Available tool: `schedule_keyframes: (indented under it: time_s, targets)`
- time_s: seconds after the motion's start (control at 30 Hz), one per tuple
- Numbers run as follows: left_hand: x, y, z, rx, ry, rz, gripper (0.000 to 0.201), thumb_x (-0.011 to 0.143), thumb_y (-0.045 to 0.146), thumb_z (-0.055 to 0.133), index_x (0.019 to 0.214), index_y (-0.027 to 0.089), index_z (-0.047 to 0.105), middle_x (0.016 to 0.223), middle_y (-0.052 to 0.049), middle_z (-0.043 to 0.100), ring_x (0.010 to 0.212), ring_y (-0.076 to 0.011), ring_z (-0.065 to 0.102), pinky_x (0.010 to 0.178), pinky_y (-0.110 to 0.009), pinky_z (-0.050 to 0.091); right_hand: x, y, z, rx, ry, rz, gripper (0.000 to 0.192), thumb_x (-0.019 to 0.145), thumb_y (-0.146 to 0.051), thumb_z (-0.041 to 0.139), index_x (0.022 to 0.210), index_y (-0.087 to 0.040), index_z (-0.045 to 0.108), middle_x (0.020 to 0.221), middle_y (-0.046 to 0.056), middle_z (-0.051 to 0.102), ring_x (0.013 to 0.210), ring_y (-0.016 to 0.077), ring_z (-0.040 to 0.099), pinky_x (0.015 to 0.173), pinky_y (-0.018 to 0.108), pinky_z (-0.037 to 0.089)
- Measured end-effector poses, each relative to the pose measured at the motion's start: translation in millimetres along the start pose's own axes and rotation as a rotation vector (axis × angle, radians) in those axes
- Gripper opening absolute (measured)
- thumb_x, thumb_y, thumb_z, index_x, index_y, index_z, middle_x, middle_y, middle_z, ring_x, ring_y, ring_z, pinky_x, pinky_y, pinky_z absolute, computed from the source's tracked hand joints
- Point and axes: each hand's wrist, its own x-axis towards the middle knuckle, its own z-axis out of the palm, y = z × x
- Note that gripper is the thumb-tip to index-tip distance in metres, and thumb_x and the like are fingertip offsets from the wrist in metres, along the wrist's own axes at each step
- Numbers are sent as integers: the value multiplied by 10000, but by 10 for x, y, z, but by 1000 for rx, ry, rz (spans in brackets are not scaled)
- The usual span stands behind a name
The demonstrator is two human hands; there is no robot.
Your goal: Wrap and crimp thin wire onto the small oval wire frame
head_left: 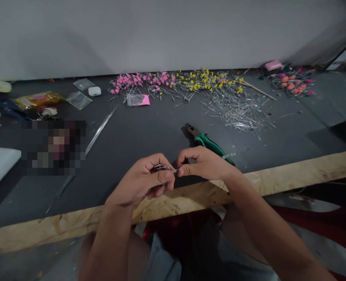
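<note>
Just below the middle of the frame, my left hand [149,177] is clamped on a small bunch of silvery wire [161,166], which lies between thumb and curled fingers, partly hidden by the thumb; its thin end pokes out toward the right of the frame and meets my right hand [203,164], whose thumb and forefinger come together on it; whether my other right fingers touch it I cannot tell. The step in hand, as I judge it, is fine work on that end by fingertip; the next move calls for a firm left grip and a light, exact right pinch, since so thin a thing could slip or prick.

Across the lower frame, beneath my wrists, runs a wooden edge [292,174]; just beyond my right hand lie green-handled pliers [210,146], head toward the upper left; at left, a strip of long straight wires [102,127] slants over the dark tabletop [155,128]; toward the upper right spreads a heap of loose wire pieces [237,109]; behind it lie yellow-tipped pieces [204,78], and left of those, pink-tipped ones [132,81], near the pale wall [173,35].
</note>
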Motion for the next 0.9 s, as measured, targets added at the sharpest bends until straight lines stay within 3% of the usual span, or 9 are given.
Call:
schedule_keyframes:
  time_s: [0.17,0.3,0.4,0.53,0.67,0.8,0.9]
  targets:
    - [-48,-18,-10,145,-182,-99,179,752,337,630,748,180,544,573,18,597,415,-59,428,384,-168,296,-19,-18,-28,-173,-204,27,188,768,-363,654,711,-185,676,670,-14,612,669,128,545,605,238,379]
    - [-26,-1,51,503,-224,-158,113,783,296,548,739,197,579,591,32,597,484,-87,493,439,-182,342,-34,20,-111,-354,-281,-12,95,766,-272,641,763,-205,708,733,-4,647,699,139,563,621,247,370]
    - [30,-10,94,692,-167,-106,145,794,281,495,720,201,591,570,29,588,485,-103,507,438,-196,331,-37,44,-144,-436,-181,26,82,754,-245,637,759,-218,715,732,3,654,691,147,554,608,258,344]
    - [97,-56,90,785,-30,41,182,797,240,467,648,198,562,612,21,607,506,-103,509,455,-206,328,-52,-12,-103,-539,27,82,110,784,-281,605,734,-221,684,737,13,646,675,152,536,589,274,312]
    - [138,-92,26,790,188,110,176,816,273,469,680,205,560,617,23,605,534,-111,522,478,-217,350,-97,-153,37,-513,246,68,134,836,-245,531,767,-214,642,758,20,638,657,147,523,593,282,318]
    - [166,-92,-9,581,375,87,191,832,359,509,724,208,551,495,51,509,444,-93,465,414,-200,328,-136,-250,188,-426,397,69,163,870,-215,468,820,-203,623,789,22,629,664,138,519,602,280,335]
    - [177,-73,3,275,417,105,173,814,367,563,755,206,541,557,44,540,418,-68,432,346,-174,291,-143,-256,240,-321,443,76,165,876,-243,477,851,-209,637,742,4,615,625,125,499,577,268,337]
